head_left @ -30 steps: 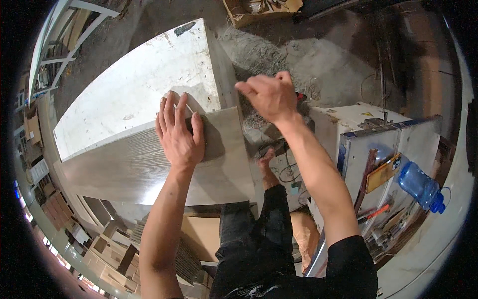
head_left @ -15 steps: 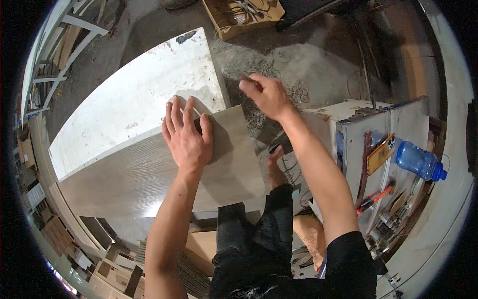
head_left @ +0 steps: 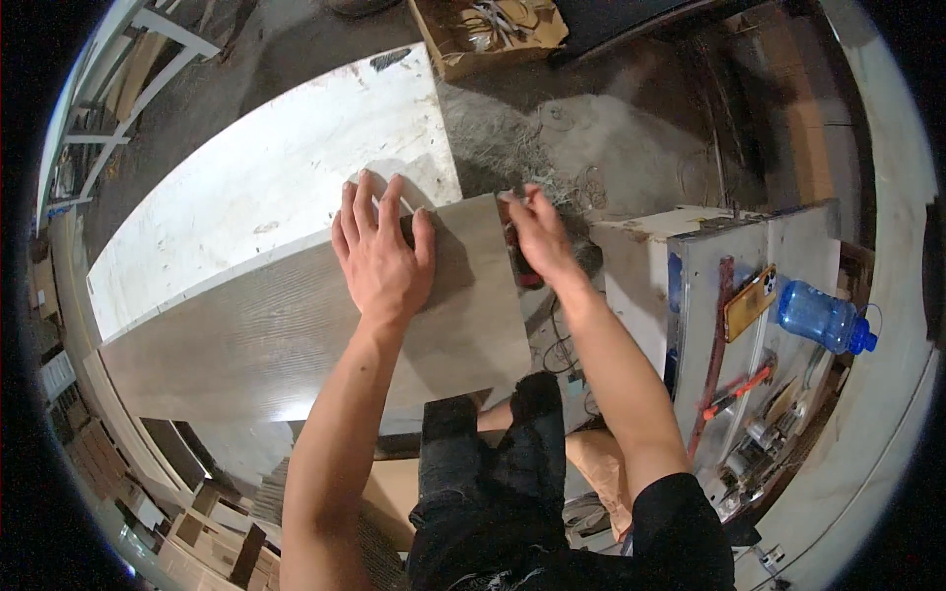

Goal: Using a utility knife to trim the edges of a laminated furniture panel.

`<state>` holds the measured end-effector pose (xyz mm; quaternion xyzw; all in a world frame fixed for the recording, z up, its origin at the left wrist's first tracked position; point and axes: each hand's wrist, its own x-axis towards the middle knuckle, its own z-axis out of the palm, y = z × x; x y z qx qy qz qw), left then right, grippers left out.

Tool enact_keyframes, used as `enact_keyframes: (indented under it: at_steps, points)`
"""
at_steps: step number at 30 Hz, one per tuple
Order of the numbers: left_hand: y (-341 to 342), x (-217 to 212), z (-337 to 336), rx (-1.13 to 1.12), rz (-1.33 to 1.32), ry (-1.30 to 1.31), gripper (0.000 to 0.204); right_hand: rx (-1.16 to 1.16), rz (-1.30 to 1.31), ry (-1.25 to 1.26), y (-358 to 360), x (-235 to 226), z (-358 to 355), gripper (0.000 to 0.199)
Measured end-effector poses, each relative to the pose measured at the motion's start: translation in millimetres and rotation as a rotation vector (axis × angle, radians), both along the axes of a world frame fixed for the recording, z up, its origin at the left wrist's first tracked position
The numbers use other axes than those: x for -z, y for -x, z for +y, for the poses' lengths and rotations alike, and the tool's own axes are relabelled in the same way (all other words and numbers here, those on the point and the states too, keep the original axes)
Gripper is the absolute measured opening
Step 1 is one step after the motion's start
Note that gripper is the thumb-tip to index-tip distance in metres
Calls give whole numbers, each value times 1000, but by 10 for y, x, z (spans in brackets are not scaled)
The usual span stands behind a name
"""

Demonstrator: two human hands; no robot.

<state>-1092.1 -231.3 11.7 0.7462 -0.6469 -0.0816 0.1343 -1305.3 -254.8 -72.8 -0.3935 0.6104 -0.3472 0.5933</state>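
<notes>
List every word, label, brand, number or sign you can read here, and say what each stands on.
No text is legible.
Pale print on the black shirt: at the picture's lower edge, too blurred to read.
Pale sheet at far left: too small to tell.
Wood-grained board and white panel: no lettering visible.

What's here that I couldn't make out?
In the head view:
Full shape of the red-and-dark object: mostly covered by the right hand.
Palm of the left hand: hidden, facing the wood-grain board.
Far end of the cardboard box: cut off by the upper edge.
Small metal parts at right: too small to identify.
</notes>
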Motion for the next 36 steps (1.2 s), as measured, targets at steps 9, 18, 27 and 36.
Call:
enact_keyframes:
  at_steps: [9,18,27,36]
  points:
    - [12,102,-9,11,-5,79,47,-334,440,753,111,-601,-91,28]
    - [40,136,26,2,-20,78,48,-559,688,821,555,-767,1520,36]
    - [29,176,29,18,-9,147,46,-355,696,726,488,-865,1232,30]
    - [2,192,4,30,6,94,49,-406,668,595,357,-887,2302,33]
